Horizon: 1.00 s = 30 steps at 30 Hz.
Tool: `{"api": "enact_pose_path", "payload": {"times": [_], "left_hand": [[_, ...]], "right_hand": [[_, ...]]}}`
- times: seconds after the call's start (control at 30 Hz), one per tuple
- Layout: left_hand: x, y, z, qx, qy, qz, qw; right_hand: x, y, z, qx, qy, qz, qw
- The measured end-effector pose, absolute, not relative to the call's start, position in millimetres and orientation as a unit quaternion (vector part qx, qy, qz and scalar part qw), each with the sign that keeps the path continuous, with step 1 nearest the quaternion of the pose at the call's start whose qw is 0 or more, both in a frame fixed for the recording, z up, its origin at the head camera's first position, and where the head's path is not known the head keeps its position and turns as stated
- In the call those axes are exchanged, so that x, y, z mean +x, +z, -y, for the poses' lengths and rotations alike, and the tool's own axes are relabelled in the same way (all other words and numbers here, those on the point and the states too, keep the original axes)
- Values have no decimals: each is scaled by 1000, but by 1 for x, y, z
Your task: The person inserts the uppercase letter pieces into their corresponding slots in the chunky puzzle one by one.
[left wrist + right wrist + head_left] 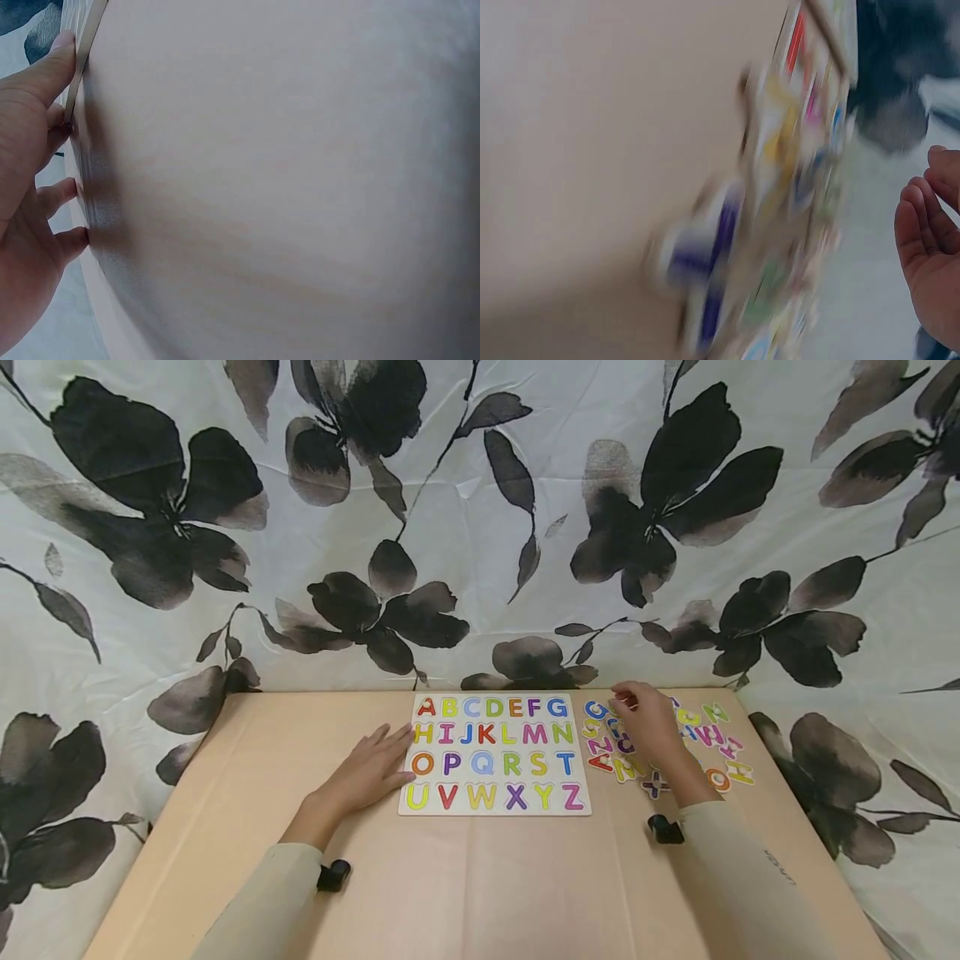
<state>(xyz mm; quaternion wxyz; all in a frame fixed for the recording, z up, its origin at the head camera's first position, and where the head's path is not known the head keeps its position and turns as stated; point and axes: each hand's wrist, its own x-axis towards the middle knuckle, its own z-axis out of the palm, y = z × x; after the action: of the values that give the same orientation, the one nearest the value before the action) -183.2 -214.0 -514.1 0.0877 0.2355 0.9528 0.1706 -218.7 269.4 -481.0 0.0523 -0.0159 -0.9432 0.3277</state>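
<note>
From where I stand, the left hand [372, 764] has its fingers stretched and spread, resting against the left edge of a white rectangular alphabet board [498, 748] with brightly coloured letters from A to Z. The right hand [651, 727], just right of the board, hangs above a loose pile of colourful flat letter pieces [625, 768], fingers bent towards the thumb; I can't tell whether they pinch anything. Nearest me, right of the board, lies a dark purple X piece [655, 784], with an orange O piece [717, 779] farther right. Beneath the board spreads a peach-coloured worktop [480, 885]; behind it hangs white cloth [480, 510] with black flowers.
</note>
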Motion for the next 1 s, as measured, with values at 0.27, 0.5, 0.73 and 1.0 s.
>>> {"api": "enact_pose_path", "payload": {"times": [0.27, 0.5, 0.73, 1.0], "left_hand": [[-183, -515, 215, 235, 168, -953, 88], [-183, -516, 215, 234, 168, -954, 86], [-183, -516, 212, 236, 169, -954, 81], [-183, -514, 213, 238, 164, -954, 77]], "right_hand": [[-214, -491, -337, -76, 302, 948, 66], [-215, -500, -374, -125, 274, 953, 41], [-217, -510, -389, -153, 252, 956, 12], [-224, -515, -387, -157, 240, 958, -10]]}}
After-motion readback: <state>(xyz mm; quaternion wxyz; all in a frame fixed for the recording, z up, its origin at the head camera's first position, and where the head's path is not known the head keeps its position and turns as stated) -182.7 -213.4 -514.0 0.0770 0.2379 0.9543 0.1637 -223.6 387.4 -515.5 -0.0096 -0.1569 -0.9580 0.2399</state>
